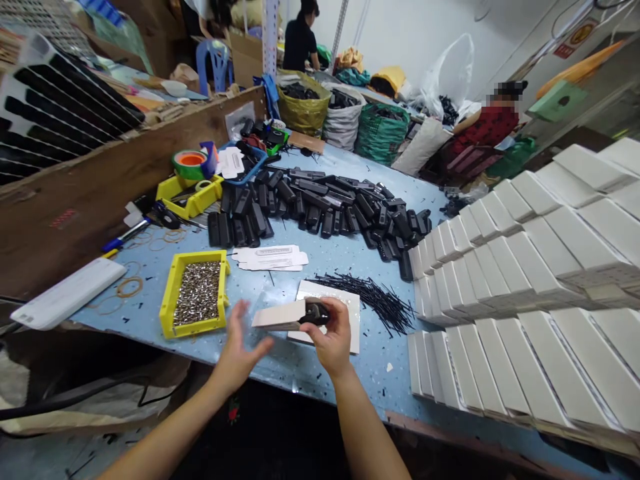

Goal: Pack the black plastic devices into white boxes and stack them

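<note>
My right hand [334,337] is wrapped round the end of a white cardboard box [280,316]. A black plastic device [315,312] shows in the box's end, beside my right thumb. Just left of the box, my left hand [241,353] is apart from it, fingers spread and slightly blurred, with nothing in it. Under the box lies a white sheet or card [353,333] on the blue table. A pile of thin black screws or pins [373,300] lies behind my right hand. Flat printed white cartons [270,258] lie farther back.
Left of my hands stands a yellow bin [167,300] of small metal parts. Many black devices [310,200] are heaped across the back. Stacked white boxes [500,360] line the right side. A long white power strip-like object [70,293] lies left. Two people work beyond.
</note>
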The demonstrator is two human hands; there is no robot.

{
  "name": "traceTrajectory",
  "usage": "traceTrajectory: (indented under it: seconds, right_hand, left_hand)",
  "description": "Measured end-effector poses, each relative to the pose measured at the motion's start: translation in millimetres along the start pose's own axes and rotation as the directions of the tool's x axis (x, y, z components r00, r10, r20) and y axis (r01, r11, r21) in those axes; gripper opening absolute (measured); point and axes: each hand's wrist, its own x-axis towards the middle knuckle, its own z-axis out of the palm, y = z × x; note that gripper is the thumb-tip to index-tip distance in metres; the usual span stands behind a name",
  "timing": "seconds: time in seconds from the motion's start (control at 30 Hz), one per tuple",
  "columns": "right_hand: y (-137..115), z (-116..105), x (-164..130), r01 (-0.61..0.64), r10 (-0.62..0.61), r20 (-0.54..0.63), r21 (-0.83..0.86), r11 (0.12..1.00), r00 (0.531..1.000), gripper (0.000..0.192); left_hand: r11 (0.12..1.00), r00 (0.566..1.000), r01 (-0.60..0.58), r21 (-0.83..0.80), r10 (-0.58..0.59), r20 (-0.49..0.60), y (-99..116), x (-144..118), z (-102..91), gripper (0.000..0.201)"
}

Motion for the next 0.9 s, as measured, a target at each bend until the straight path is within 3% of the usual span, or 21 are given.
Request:
traceTrajectory:
  seconds: [0.07, 0.1, 0.13, 0.2, 0.27, 0.33, 0.4, 0.5, 0.63, 0.7, 0.8, 0.9]
  right_hand:
    - [6, 10, 26, -0.062, 0.077, 0.268, -0.063, 0.996, 0.96, 0.062]
    - [11, 19, 43, -0.103, 0.161, 0.344, -0.181, 0.978, 0.925, 0.066]
    - [17, 30, 60, -0.143, 0.26, 0.351, -0.327, 0.934, 0.9, 0.067]
    - [29, 57, 94, -0.218, 0.404, 0.211, -0.581, 0.784, 0.89, 0.052]
    - [40, 80, 117, -0.248, 0.452, 0.139, -0.679, 0.691, 0.881, 0.031]
    - [47, 90, 124, -0.241, 0.471, 0.155, -0.699, 0.674, 0.868, 0.017]
    - [48, 84, 118, -0.23, 0.478, 0.179, -0.7, 0.676, 0.86, 0.013]
    - [34, 51, 92, -0.231, 0.472, 0.213, -0.658, 0.717, 0.856, 0.023]
    - [3, 13, 45, -0.218, 0.262, 0.107, -0.31, 0.925, 0.959, 0.041]
    - [-7, 9, 24, -0.116, 0.129, 0.039, -0.242, 0.963, 0.991, 0.036]
    - [-9, 11, 6, 0.027, 0.014, 0.1, -0.401, 0.916, 0.995, 0.024]
    - [4, 15, 4, -0.071, 0.079, 0.01, -0.339, 0.938, 0.997, 0.034]
  left_hand:
    - [0.897, 0.962, -0.242, 0.37, 0.27, -0.027, -6, -1, -16.8, 0.078]
    - [0.829, 0.948, -0.285, 0.481, 0.318, 0.014, -8, -2, -21.7, 0.076]
    - [0.78, 0.943, -0.305, 0.546, 0.329, 0.057, -9, -2, -24.2, 0.071]
    - [0.733, 0.937, -0.33, 0.594, 0.33, 0.113, -8, -1, -23.9, 0.064]
    - [0.708, 0.925, -0.359, 0.608, 0.359, 0.127, -8, 3, -21.6, 0.065]
    - [0.704, 0.916, -0.354, 0.616, 0.395, 0.075, -8, 9, -21.6, 0.067]
    - [0.727, 0.922, -0.33, 0.602, 0.385, 0.041, -8, 17, -23.8, 0.07]
    - [0.777, 0.948, -0.314, 0.546, 0.288, 0.136, -6, 25, -24.9, 0.076]
    - [0.833, 0.955, -0.278, 0.479, 0.185, 0.233, 2, 28, -15.3, 0.084]
    - [0.871, 0.963, -0.24, 0.428, 0.159, 0.218, 4, 27, -9.0, 0.088]
    - [0.924, 0.968, -0.22, 0.313, 0.167, 0.187, 3, 27, -3.0, 0.085]
    - [0.923, 0.965, -0.238, 0.304, 0.189, 0.181, -1, 31, -1.3, 0.057]
